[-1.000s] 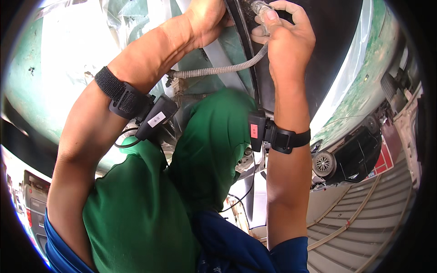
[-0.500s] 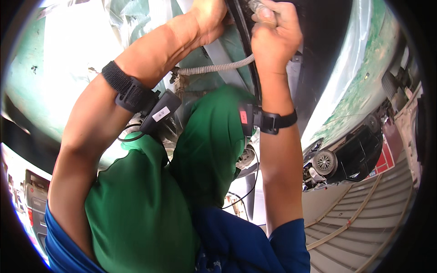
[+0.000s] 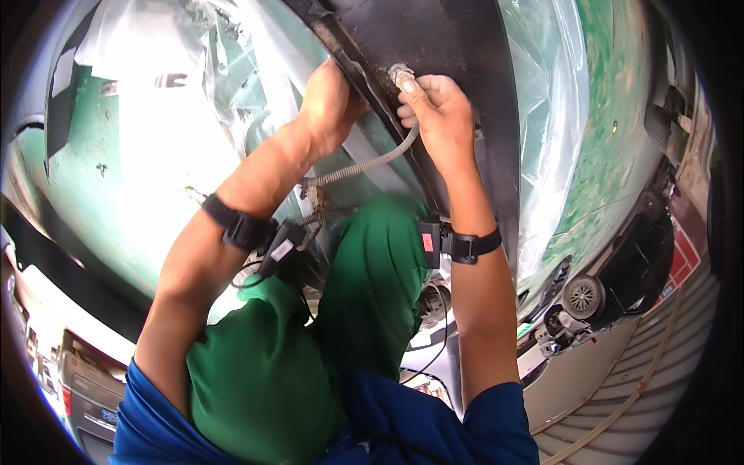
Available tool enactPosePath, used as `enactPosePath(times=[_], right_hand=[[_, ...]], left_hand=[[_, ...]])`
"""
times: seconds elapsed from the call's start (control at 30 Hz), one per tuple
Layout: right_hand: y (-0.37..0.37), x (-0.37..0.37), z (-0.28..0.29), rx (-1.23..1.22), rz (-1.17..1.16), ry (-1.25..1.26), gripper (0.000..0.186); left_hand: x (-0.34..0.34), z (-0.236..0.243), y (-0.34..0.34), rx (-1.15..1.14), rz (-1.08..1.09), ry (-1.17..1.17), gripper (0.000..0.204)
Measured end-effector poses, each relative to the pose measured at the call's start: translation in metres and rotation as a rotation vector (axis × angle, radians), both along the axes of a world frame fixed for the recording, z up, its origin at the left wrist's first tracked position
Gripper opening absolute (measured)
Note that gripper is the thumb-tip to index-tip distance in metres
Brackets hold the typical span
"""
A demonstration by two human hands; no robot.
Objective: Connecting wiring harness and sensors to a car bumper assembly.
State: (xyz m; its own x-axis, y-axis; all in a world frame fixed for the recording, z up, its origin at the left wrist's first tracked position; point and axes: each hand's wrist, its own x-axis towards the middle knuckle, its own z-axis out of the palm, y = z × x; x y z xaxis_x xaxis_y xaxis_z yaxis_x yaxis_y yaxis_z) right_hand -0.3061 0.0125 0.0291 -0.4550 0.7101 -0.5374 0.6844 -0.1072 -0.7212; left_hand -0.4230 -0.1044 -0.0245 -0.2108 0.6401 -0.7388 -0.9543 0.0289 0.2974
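A long black panel (image 3: 457, 43) with a raised edge runs across the upper middle. On its face, my right hand (image 3: 443, 112) is closed, thumb and fingers pinching the end of a grey corrugated conduit (image 3: 368, 165). A pale, dirty end piece (image 3: 401, 76) sticks out just past my thumb, against the panel. From there the conduit crosses the panel's edge and curves down to the left. My left hand (image 3: 327, 101) reaches up to that edge from the other side; its fingers are hidden behind the wrist and panel.
Clear plastic sheeting (image 3: 542, 101) hangs along the panel's right side, with more at upper left. A dirty fitting (image 3: 314, 208) and thin cables lie below the conduit. My green-clad knees (image 3: 380, 271) are close beneath. A dark car (image 3: 620, 271) stands at far right, a grey vehicle (image 3: 85, 387) at lower left.
The view has shifted, so the panel and both hands appear lower and more of the panel shows. My right hand still grips the conduit's end, which is now more visible.
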Motion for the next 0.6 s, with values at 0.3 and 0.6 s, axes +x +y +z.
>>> enactPosePath(times=[0.3, 0.6], right_hand=[[0.004, 0.006, 0.000, 0.083, 0.196, -0.160, 0.038], [0.007, -0.001, 0.002, -0.102, 0.119, -0.139, 0.039]], left_hand=[[-0.038, 0.063, 0.002, -0.249, -0.567, 1.798, 0.022], [-0.060, 0.047, 0.058, -0.154, -1.278, 1.560, 0.031]])
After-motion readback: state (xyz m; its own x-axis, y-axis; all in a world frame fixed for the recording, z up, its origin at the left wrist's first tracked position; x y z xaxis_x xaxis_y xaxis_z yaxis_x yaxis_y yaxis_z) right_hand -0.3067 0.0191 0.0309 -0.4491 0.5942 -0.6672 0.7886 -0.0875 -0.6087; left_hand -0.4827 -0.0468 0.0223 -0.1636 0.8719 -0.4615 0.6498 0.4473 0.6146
